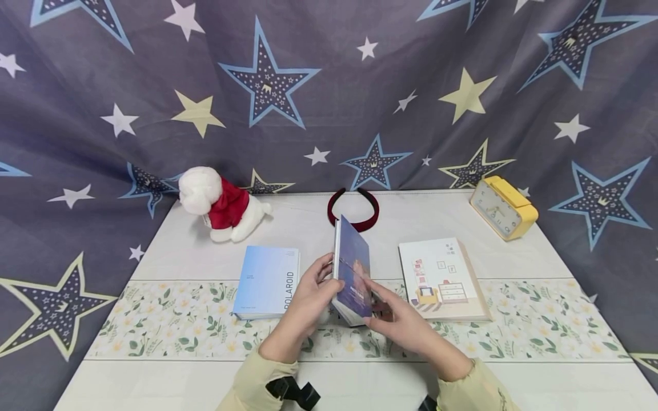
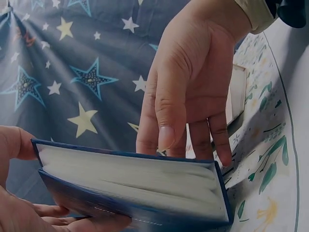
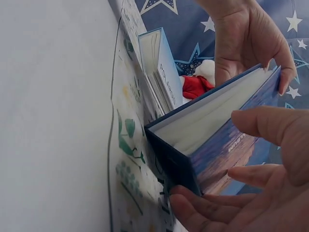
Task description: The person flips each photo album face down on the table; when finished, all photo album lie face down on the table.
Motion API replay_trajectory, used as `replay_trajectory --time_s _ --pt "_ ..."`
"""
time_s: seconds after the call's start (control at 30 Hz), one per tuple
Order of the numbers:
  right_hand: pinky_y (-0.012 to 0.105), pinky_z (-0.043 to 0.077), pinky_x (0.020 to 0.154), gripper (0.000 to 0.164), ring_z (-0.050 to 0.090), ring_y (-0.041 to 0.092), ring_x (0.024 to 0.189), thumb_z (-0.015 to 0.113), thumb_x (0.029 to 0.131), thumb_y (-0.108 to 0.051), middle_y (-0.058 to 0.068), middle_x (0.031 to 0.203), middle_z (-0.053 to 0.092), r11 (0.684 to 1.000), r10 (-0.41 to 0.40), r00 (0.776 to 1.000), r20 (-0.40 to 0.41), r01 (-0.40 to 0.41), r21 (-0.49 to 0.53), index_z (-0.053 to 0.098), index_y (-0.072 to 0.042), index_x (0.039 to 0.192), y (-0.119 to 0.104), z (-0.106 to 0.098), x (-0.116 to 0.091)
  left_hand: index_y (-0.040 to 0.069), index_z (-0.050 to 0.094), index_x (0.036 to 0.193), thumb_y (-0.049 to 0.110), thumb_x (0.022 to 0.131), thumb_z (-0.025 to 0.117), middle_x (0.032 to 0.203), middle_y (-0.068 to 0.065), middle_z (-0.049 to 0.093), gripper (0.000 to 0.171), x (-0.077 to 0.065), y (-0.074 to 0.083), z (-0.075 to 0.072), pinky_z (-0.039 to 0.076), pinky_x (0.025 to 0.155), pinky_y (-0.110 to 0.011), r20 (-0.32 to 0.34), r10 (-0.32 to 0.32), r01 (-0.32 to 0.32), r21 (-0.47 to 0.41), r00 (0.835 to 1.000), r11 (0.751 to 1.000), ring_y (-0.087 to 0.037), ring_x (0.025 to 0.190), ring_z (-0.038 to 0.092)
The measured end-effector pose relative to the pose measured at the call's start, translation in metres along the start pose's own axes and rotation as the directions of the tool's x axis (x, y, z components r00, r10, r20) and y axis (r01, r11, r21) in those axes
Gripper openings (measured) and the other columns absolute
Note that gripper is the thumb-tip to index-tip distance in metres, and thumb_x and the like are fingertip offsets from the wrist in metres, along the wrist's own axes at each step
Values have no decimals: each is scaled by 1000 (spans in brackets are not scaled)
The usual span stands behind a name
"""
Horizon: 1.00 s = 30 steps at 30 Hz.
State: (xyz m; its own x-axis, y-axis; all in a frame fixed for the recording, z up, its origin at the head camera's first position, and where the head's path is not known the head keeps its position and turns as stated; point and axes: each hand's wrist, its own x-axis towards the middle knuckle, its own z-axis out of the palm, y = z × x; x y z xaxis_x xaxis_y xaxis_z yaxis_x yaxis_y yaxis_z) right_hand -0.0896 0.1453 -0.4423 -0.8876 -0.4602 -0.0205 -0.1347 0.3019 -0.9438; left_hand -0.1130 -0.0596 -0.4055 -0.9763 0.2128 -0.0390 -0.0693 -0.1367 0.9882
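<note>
A blue-purple photo album [image 1: 353, 274] stands tilted over the middle of the table, with its white page edges [image 2: 130, 176] showing. My left hand [image 1: 315, 294] grips its left side, thumb on the cover and fingers behind. From the other side, my right hand [image 1: 403, 325] meets the cover with extended, spread fingers; the right wrist view shows its thumb [image 3: 256, 121] and fingertips against the cover and lower corner. To the left lies a light blue POLAROID album [image 1: 267, 282]. A white album with a room drawing [image 1: 437, 279] lies to the right.
Behind the held album rests a dark red headband [image 1: 375, 220]. At the back left sits a white plush dog [image 1: 226, 205] in a red top; a yellow alarm clock [image 1: 506, 208] stands at the back right. A star-patterned curtain [image 1: 308, 85] hangs along the table's far edge.
</note>
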Motion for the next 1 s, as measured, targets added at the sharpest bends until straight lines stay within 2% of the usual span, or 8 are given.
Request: replay_trajectory --time_s 0.17,0.3,0.4,0.57,0.73,0.83,0.93,1.0 --pt "41 52 91 74 59 38 113 69 92 -19 27 151 32 1000 26 999 -24 -26 -8 29 -9 154 1 -3 -2 -6 34 146 -3 81 52 137 -29 46 67 -1 -1 -1 55 79 -29 -28 -6 5 -49 1000 999 -28 105 61" --pt "42 52 90 75 61 36 109 70 91 -21 28 149 35 999 15 999 -48 -17 -39 29 -8 153 4 -5 -2 -4 34 147 -3 82 52 137 -28 47 67 -2 -2 -4 54 74 -26 -33 -11 9 -55 999 998 -22 99 62" --pt "41 53 88 76 61 34 108 71 91 -23 26 149 36 996 8 998 -66 -14 -92 30 -7 153 5 -7 -3 -1 32 149 -4 84 50 139 -27 48 67 -3 -2 -6 54 75 -28 -19 -18 17 -66 1000 998 -25 101 63" --pt "45 52 89 77 54 39 120 71 90 -31 23 152 34 974 9 995 -102 -32 -223 32 -9 153 6 -11 -4 -2 28 151 -7 87 46 142 -28 44 66 -3 -4 -9 55 82 -32 15 -17 19 -91 1000 996 -32 111 60" --pt "53 43 99 78 43 42 131 70 90 -35 22 153 32 941 -8 993 -120 -33 -336 32 -6 152 6 -14 -5 -5 24 151 -8 89 43 148 -26 37 65 -2 -8 -10 54 86 -31 35 -31 32 -58 999 998 -33 117 55" --pt "57 35 105 79 37 42 135 71 89 -36 23 153 33 919 -11 991 -135 -43 -391 33 -6 152 7 -16 -6 -3 23 152 -8 91 41 145 -26 40 64 -2 -10 -11 54 79 -28 51 -49 50 -14 998 999 -27 106 59" --pt "60 34 105 79 36 44 135 71 89 -35 24 152 33 905 -11 989 -146 -52 -421 33 -6 152 7 -17 -7 1 23 154 -7 93 37 140 -25 46 62 -1 -13 -12 52 70 -26 67 -68 66 35 995 997 -20 92 61" --pt "60 35 104 79 36 45 135 72 88 -34 25 152 32 902 -7 988 -151 -59 -428 34 -6 152 7 -18 -8 3 23 154 -6 94 35 139 -23 47 62 0 -14 -12 51 67 -25 73 -74 70 64 995 996 -18 88 59"
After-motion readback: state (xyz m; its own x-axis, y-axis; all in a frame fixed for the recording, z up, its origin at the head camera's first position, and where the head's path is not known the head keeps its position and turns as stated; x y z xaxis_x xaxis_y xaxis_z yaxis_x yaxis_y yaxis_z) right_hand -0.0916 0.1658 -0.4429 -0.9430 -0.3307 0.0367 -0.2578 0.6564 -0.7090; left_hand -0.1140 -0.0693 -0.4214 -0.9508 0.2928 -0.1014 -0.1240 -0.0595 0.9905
